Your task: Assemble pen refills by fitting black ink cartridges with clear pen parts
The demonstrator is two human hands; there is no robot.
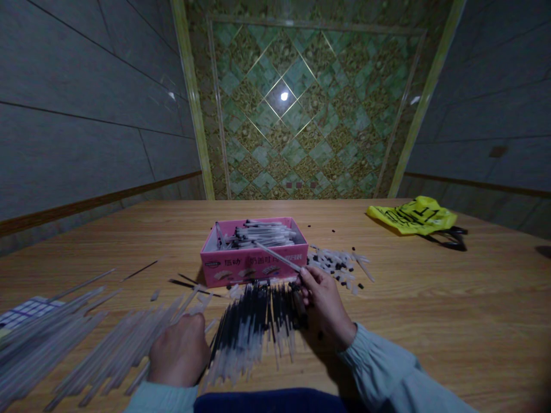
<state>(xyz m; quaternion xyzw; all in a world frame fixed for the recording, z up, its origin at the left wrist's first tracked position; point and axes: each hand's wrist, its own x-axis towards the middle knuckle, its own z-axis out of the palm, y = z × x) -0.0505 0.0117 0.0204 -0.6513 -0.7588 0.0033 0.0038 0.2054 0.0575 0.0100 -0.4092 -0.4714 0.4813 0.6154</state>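
1. My right hand is pinched on a slim, pale stick, thumb and fingers closed near its lower end. The rest slants up and away to the left, its far end over the front rim of the pink box; I cannot tell whether it touches the rim.

2. My left hand is curled in a fist, back upward, between the clear tubes and the dark-ended rods. Its fingertips are hidden, so I cannot tell whether they grip anything.

3. I judge the stick very light and fairly stiff, likely smooth plastic that could roll or slip between dry fingers. A light pinch should do; squeezing hard might bend or crack so thin a wall.

4. Holding it near one end leaves the far end free to point, though it may wag; a grip closer to the middle would balance it better.

5. The clear tubes lie loose in a slanted spread on the tabletop, and I expect them to slide over one another. Taking one by an end that sticks out should disturb its neighbours least.

6. The dark-ended rods lie side by side in front of the box, while similar pale sticks are heaped inside it. Small black and clear pieces are scattered just right of the box; those call for fingertips.
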